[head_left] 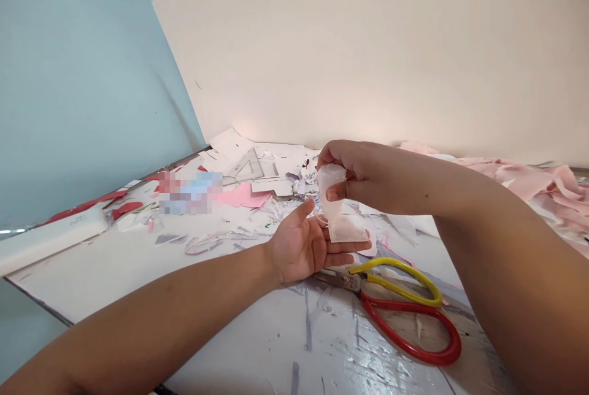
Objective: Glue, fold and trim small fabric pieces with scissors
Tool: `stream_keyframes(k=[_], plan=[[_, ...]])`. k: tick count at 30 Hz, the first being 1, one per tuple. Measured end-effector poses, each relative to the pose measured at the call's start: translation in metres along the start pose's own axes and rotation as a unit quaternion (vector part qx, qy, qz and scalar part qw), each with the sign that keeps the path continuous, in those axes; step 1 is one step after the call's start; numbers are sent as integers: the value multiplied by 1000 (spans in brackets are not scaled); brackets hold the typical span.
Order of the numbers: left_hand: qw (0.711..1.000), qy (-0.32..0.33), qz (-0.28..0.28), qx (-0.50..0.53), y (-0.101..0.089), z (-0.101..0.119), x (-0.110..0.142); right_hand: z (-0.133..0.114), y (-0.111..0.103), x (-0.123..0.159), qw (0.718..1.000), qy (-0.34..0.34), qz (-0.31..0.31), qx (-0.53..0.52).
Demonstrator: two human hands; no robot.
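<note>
Well to the left of my hands, a long white block (48, 238) is lying near some red scraps (126, 209). Beyond my left hand, a clear set square (258, 166) is resting among paper cuttings, with pink paper (247, 195) just beside it. I am holding my left hand (304, 246) palm up, fingers spread and gripping nothing. Over those fingers, the flat lower end of a translucent white piece (347, 229) is lying; I am pinching its upper part between the thumb and fingers of my right hand (354, 168). Scissors (352, 281) are lying below both hands, blades partly hidden behind the left. Pink cloth (529, 177) is lying beyond my right forearm.
</note>
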State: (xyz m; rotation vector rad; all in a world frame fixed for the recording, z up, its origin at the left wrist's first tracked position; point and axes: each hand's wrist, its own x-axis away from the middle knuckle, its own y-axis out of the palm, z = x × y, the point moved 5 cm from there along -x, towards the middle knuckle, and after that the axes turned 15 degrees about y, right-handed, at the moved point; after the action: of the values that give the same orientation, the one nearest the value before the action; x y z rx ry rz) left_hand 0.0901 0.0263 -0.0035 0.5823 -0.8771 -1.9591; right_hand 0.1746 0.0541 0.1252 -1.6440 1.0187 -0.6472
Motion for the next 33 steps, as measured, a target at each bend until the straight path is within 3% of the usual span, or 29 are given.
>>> stream_keyframes(k=[33], plan=[[1000, 1, 4, -2, -3, -1, 0, 3, 0, -2, 999, 14, 15, 24]])
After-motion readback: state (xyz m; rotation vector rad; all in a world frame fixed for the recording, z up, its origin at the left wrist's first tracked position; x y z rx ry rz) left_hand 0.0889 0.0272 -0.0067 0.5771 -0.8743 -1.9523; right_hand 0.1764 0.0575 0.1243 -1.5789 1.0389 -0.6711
